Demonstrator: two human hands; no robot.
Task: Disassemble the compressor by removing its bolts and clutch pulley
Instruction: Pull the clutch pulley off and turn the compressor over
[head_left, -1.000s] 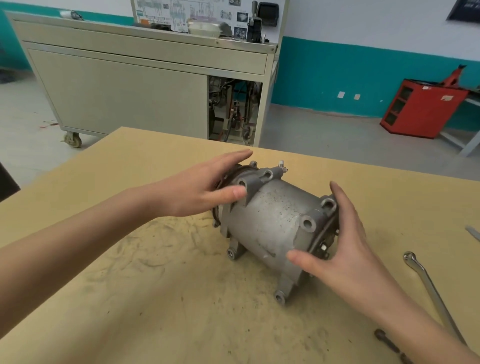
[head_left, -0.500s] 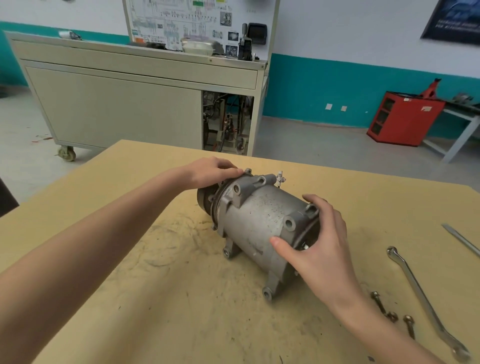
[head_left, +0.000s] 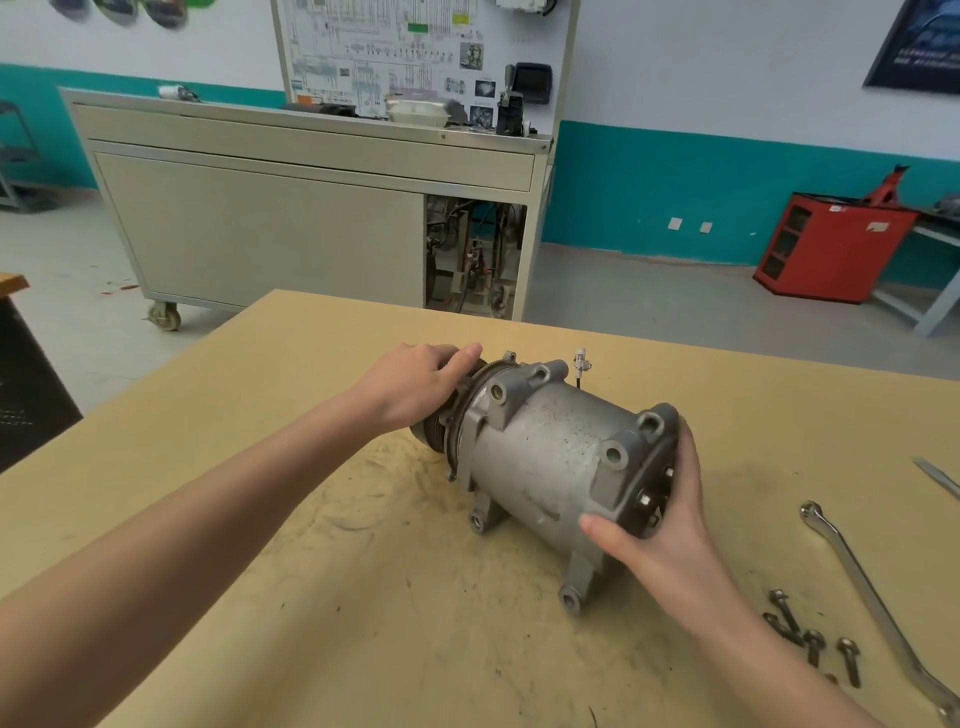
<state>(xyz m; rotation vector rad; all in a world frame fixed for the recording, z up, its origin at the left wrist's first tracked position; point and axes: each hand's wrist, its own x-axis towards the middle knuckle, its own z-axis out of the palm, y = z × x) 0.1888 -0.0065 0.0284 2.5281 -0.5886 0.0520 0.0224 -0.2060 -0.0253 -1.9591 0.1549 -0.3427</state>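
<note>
Grey compressor (head_left: 545, 457), centre: bolts (head_left: 813, 642) lie loose lower right; clutch pulley (head_left: 434, 435) not yet off, left hand (head_left: 415, 384) curled round it, right hand (head_left: 672, 530) clasping the rear.

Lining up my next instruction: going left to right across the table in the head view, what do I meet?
left hand → clutch pulley → compressor → right hand → loose bolts → flat metal bar at the right edge. The wrench is omitted: it spans the last two.
</note>
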